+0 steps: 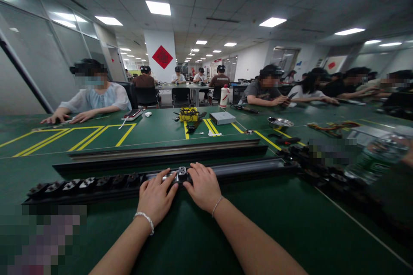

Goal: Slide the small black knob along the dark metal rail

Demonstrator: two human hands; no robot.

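A long black rail [248, 168] lies across the green table. Several dark socket-like modules [105, 182] sit in a row on its left part. Near the middle of the rail is one separate module [182, 173], between my two hands. My left hand [157, 195] rests on the rail at the module's left side, its fingers apart. From the right, my right hand [204, 186] has its fingers around the module's edge, with the thumb at its near side. The fingertips partly cover the rail.
Behind the rail lie more long dark strips [161, 153]. Farther back are a yellow object with cables [189, 114], a grey box [222, 117] and a metal bowl [280, 123]. Dark parts and a plastic bottle [377, 159] stand at the right. People sit across the table.
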